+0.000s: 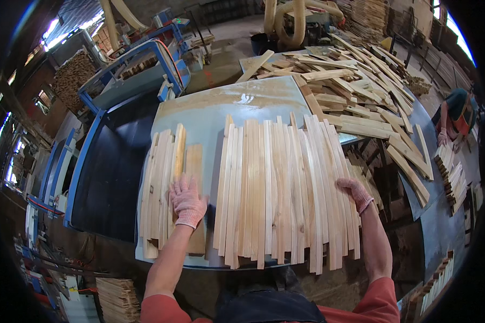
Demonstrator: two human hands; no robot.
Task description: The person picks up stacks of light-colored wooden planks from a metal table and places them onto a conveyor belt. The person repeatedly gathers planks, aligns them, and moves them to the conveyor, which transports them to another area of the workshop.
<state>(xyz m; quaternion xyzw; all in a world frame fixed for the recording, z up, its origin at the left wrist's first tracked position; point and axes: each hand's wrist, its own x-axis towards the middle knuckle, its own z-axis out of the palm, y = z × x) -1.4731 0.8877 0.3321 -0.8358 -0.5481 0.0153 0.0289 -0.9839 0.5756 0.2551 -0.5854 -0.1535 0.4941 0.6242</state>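
Observation:
Both of my hands wear pinkish knitted gloves. My left hand [188, 200] lies with fingers spread on a small group of wooden strips [159, 185] at the left of the metal table [199, 116]. A wider, darker board [195, 161] lies partly under that hand. In front of me a broad row of pale wooden strips [275, 188] lies side by side, their ends uneven. At the row's right edge my right hand [355, 192] rests against the outermost strips, its fingers close together and partly hidden by its own back.
Left of the table is a black conveyor belt [113, 167] in a blue frame. A loose heap of boards [355, 91] covers a surface at the back right. Far right, a co-worker [458, 116] bends beside stacked strips [451, 172]. A wood stack [117, 299] stands at lower left.

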